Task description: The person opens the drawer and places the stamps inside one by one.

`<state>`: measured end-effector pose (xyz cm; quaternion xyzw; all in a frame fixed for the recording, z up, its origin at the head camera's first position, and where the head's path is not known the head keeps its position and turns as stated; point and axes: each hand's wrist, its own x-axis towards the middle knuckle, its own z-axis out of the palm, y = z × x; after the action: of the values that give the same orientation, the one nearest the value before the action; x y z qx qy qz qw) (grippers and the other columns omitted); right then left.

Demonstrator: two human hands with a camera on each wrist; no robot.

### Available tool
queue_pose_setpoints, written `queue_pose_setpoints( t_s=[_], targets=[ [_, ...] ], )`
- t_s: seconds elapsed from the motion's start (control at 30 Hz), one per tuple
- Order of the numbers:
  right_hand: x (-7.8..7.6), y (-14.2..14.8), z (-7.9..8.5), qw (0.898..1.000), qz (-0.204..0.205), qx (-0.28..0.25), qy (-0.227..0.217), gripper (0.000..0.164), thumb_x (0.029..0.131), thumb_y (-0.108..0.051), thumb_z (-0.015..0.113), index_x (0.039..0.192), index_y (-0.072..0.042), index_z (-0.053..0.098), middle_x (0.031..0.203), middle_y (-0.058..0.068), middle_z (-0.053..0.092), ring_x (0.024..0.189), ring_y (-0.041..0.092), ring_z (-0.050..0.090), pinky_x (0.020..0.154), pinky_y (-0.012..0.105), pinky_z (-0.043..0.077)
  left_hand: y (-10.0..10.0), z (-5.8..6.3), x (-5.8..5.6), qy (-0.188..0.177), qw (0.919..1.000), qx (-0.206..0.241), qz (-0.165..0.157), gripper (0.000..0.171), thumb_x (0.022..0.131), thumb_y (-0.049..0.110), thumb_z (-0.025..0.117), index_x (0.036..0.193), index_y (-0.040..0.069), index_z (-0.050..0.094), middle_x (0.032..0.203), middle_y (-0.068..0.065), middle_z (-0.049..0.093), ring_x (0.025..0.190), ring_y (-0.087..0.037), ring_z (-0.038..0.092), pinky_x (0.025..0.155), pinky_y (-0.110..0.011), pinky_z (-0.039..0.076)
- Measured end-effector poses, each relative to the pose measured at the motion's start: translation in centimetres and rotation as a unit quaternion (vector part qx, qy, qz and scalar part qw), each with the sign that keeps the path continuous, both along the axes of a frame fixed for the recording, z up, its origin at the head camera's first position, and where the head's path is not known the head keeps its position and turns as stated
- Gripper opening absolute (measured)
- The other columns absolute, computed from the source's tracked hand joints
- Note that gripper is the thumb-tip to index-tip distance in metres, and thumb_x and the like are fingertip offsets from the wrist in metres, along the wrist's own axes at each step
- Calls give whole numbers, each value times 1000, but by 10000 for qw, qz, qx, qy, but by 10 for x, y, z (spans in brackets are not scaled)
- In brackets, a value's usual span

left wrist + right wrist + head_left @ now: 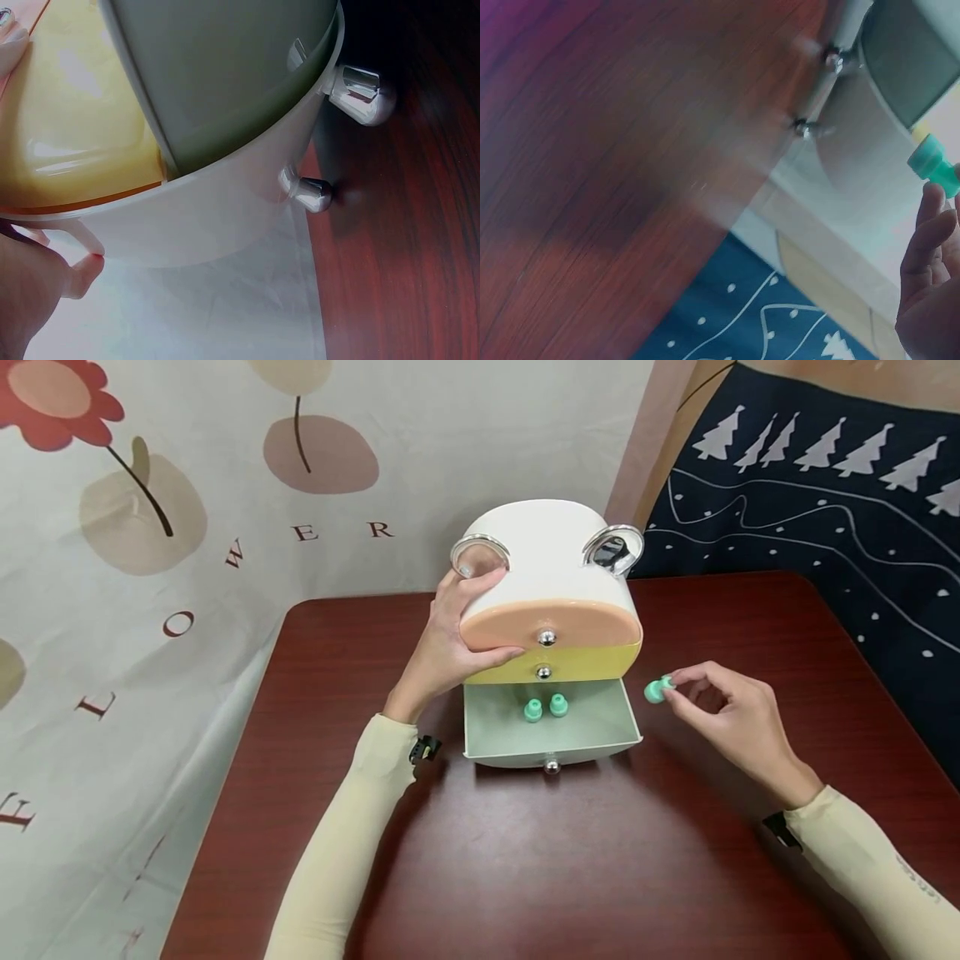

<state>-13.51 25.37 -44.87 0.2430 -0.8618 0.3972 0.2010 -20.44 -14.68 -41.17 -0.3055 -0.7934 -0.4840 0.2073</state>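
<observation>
A small storage cabinet (551, 556) with a white rounded top and silver ring-shaped ears stands on the table. Its orange top drawer (502, 625) and yellow middle drawer (592, 664) are closed, while the pale green bottom drawer (592, 727) is pulled out. Two small green knobbed pieces (533, 710) stand inside that drawer. My left hand (446, 639) grips the cabinet's left side, fingers by the ear and thumb across the front. To the right of the drawer, my right hand (738, 718) pinches a similar green stamp-shaped piece (928, 157) between thumb and fingers, above the table.
The dark red-brown table (585, 860) extends in front and to both sides. Behind it hangs a pale cloth (420, 468) with flower prints. A navy cloth (795, 518) with white trees hangs at the right. Silver knobs (552, 767) stick out from the drawers.
</observation>
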Motion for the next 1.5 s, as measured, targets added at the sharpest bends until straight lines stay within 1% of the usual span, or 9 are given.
queue_pose_setpoints(
  t_s=[0.23, 0.47, 0.67, 0.77, 0.93, 1.07, 1.2, 1.33, 1.5],
  targets=[
    [3, -17, 3, 9987, 468, -122, 161, 37, 77, 11, 92, 105, -11, 81, 94, -3, 77, 69, 0, 59, 58, 14, 44, 1, 0, 0, 32, 10000, -13, 23, 95, 72, 19, 106, 154, 18, 58, 155, 2, 59, 153, -19, 31, 116, -51, 28],
    [3, -40, 9, 9943, 1062, -18, 13, 40, 75, 14, 92, 104, -11, 80, 93, -7, 75, 68, 2, 57, 56, 17, 42, 0, 1, 1, -2, 10000, -18, 34, 93, 74, 19, 105, 154, 17, 58, 155, 3, 59, 154, -18, 29, 118, -51, 27],
    [-2, -59, 7, 9819, 1889, 71, -82, 41, 78, 10, 93, 102, -21, 80, 101, -11, 78, 70, 3, 58, 54, 17, 40, 0, 0, 0, 92, 9999, -31, 52, 95, 72, 20, 106, 154, 16, 58, 155, 1, 59, 154, -19, 30, 119, -52, 26],
    [-6, -68, 7, 9764, 2118, 324, -281, 36, 82, 3, 94, 101, -25, 79, 100, -16, 76, 72, 2, 59, 56, 17, 41, 0, 0, 0, 58, 10000, -29, 76, 95, 72, 20, 106, 154, 17, 58, 156, 2, 59, 154, -18, 29, 119, -51, 27],
    [-11, -85, 7, 9659, 2264, 939, -833, 25, 91, -6, 90, 100, -26, 78, 90, -20, 72, 78, 1, 65, 65, 22, 51, -1, -1, 0, 64, 10000, -46, 60, 95, 73, 20, 105, 155, 18, 58, 155, 1, 59, 154, -19, 30, 118, -51, 26],
    [-16, -97, 4, 9608, 2271, 1244, -991, 24, 91, -9, 91, 98, -27, 76, 87, -21, 70, 77, -1, 65, 68, 30, 56, 0, 1, -1, 153, 9999, -46, 1, 94, 73, 21, 105, 155, 17, 59, 154, 0, 60, 152, -20, 32, 118, -50, 26],
    [-21, -108, 2, 9599, 2241, 1370, -981, 21, 91, -11, 91, 95, -26, 78, 85, -20, 71, 72, -2, 63, 65, 31, 55, -1, 1, -2, 192, 9998, -72, -28, 95, 72, 21, 106, 154, 16, 59, 155, 0, 60, 152, -20, 33, 117, -49, 25],
    [-25, -115, 2, 9564, 2207, 1652, -968, 16, 92, -13, 90, 93, -25, 79, 81, -20, 69, 63, -2, 55, 59, 28, 47, -1, 0, -2, 168, 9998, -100, -1, 94, 73, 22, 106, 154, 16, 59, 154, 2, 60, 152, -18, 32, 117, -49, 25],
    [-29, -121, 3, 9510, 2139, 2009, -979, 20, 89, -11, 91, 89, -28, 80, 82, -24, 68, 66, 0, 54, 62, 29, 47, -1, -1, 0, 103, 9999, -112, 75, 94, 74, 24, 105, 155, 18, 58, 155, 4, 59, 154, -18, 30, 117, -49, 25]
  ],
)
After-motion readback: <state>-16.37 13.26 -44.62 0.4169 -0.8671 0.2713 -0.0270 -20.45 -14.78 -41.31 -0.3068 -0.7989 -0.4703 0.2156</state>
